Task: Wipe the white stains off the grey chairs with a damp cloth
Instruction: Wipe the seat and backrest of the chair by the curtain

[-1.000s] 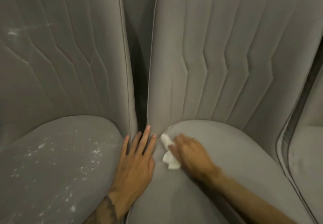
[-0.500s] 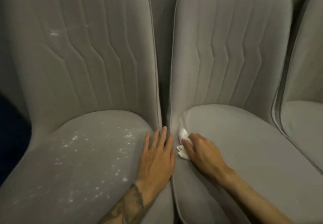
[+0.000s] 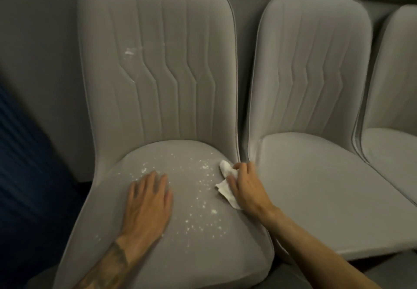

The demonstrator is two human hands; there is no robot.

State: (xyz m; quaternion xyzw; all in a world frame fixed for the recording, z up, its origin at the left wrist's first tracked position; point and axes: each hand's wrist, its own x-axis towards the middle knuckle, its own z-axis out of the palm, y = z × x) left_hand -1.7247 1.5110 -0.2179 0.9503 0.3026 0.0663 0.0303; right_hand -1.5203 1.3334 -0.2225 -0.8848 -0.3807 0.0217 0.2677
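A grey upholstered chair (image 3: 158, 99) stands on the left, its seat dotted with white stains (image 3: 200, 200) and a few more white marks (image 3: 129, 51) on its backrest. My left hand (image 3: 146, 203) lies flat on that seat, fingers straight. My right hand (image 3: 244, 186) grips a crumpled white cloth (image 3: 226, 179) at the right rear edge of the same seat, beside the seam between the chairs. A second grey chair (image 3: 316, 176) to the right shows no stains.
A third grey chair (image 3: 392, 117) is partly in view at the far right. A grey wall runs behind the chairs. A dark blue ribbed surface (image 3: 24, 176) fills the left edge, close to the stained chair.
Both hands moved left from the seam between the chairs. The left hand now rests mid-seat on the stained chair, and the right hand carried the cloth off the right chair onto the stained seat.
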